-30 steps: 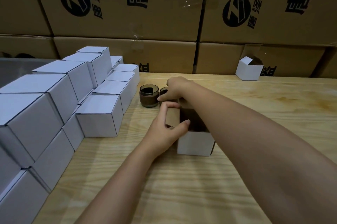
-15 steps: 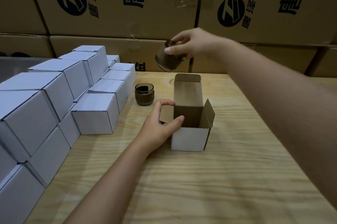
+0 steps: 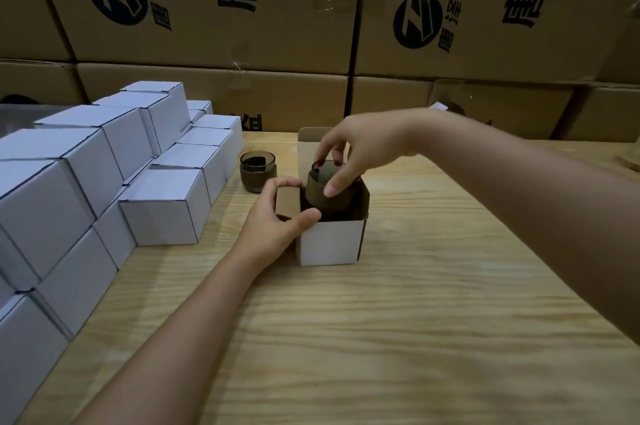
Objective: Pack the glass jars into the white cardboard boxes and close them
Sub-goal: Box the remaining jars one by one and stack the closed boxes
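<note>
At frame centre, the right hand grips a jar by its rim, partly inside the open box; left hand fingers pinch the box's side flap.

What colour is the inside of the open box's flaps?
Brown; the open box is white outside. Head view shows it.

Ctr of table: open box, jar partly in it. 2nd jar behind-L of box; closed boxes stacked L. Rear: cartons.
</note>
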The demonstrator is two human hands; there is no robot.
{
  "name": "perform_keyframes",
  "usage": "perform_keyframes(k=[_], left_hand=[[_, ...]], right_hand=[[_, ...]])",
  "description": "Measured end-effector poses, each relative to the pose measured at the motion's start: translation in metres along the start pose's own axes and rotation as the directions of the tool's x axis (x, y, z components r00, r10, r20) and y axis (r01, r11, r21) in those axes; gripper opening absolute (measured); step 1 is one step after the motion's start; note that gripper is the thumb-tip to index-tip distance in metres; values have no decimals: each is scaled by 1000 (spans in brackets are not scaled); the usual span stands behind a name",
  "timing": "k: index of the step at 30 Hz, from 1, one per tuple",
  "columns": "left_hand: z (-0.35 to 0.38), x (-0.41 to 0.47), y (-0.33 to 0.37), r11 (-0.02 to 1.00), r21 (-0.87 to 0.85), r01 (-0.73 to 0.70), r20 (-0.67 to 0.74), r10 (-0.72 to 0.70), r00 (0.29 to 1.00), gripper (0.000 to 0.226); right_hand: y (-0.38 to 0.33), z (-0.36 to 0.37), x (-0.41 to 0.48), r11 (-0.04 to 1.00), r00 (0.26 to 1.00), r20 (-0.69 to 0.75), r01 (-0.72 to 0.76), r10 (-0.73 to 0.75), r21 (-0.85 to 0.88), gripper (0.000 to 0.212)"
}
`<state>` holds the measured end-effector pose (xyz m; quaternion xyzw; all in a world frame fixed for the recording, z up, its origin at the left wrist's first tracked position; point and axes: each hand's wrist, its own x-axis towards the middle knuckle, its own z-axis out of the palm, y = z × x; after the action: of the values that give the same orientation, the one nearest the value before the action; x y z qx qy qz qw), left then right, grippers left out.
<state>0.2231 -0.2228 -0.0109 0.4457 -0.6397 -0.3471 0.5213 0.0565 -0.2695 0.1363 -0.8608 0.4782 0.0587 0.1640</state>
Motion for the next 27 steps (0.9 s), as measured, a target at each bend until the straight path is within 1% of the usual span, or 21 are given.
perform_keyframes(k=[2,5,6,7,9,11,13,15,18,19,20,21,22,23,24,25,26,27], left_hand=[[0,1,-1,1000,-13,6,0,-6,1000,66],[-1,2,-2,1000,2,-13,7,13,1000,81],[-1,1,-1,1000,6,-15,9,15,1000,81],[-1,1,-1,1000,6,-15,8,15,1000,76],[-1,1,0,1000,11,-18,0,18,1000,66],[-1,1,0,999,32,-18,-12,19,1000,65],[0,1,0,999,36,-18,-11,19,1000,73],[-1,0,0,999,32,-19,-7,19,1000,87],[-1,0,0,999,52,-12,-5,12,1000,104],[-1,0,0,998,62,-9,-5,10,1000,107],[-1,0,0,998,57,-12,-4,13,1000,106],[-1,0,0,999,31,-19,-3,19,1000,104],[0,0,-1,1000,0,-26,1,26,1000,100],[0,0,-2,1000,-16,-25,3,25,1000,98],[0,0,-3,1000,-19,-18,2,18,1000,97],[0,-1,-3,1000,-14,-12,3,12,1000,96],[0,-1,-2,1000,-10,-12,6,12,1000,95],[0,-1,-3,1000,-5,-14,8,14,1000,94]], right_hand=[[-3,9,3,999,1000,-8,25,-26,-42,56],[-9,21,9,990,998,37,52,-47,-132,58],[-10,23,10,987,998,47,57,-50,-148,58],[-10,23,11,988,997,60,57,-48,-143,59],[-7,23,12,996,993,113,45,-36,-76,58],[-2,25,13,999,989,144,43,-38,-29,58],[3,28,13,997,988,145,54,-46,-50,59],[6,30,13,995,989,141,61,-49,-79,61],[7,30,13,994,988,146,62,-48,-95,71],[8,30,13,993,987,146,82,-68,-87,70],[9,32,12,993,986,133,108,-101,-47,64],[12,34,10,990,986,94,134,-138,48,56],[16,37,8,966,986,5,164,-169,202,46],[19,42,5,899,975,-149,210,-164,385,38],[23,48,1,782,936,-343,276,-85,559,31],[26,57,-2,626,859,-508,357,71,693,28],[28,69,-3,467,760,-594,438,264,768,27],[28,84,-4,333,678,-598,497,428,801,26]])
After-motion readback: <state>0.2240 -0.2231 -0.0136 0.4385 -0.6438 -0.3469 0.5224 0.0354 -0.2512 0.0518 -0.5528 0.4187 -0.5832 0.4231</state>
